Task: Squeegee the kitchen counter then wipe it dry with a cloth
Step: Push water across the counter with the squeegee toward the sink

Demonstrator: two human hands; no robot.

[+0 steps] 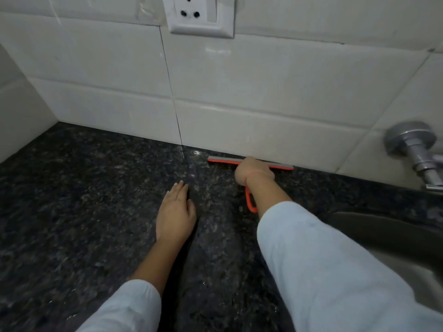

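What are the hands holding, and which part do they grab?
The right hand grips the orange squeegee by its handle. The left hand holds nothing, resting flat on the counter.

The right hand (pixel 254 172) grips the handle of an orange plastic squeegee with a grey blade (pixel 223 161), the blade lying along the foot of the white tiled wall (pixel 263 97) just beyond that hand. The left hand (pixel 176 209) rests flat on the dark speckled stone worktop (pixel 84 200), beside and nearer than the right. A chrome metal tap (pixel 412 149) sits well right of both hands.
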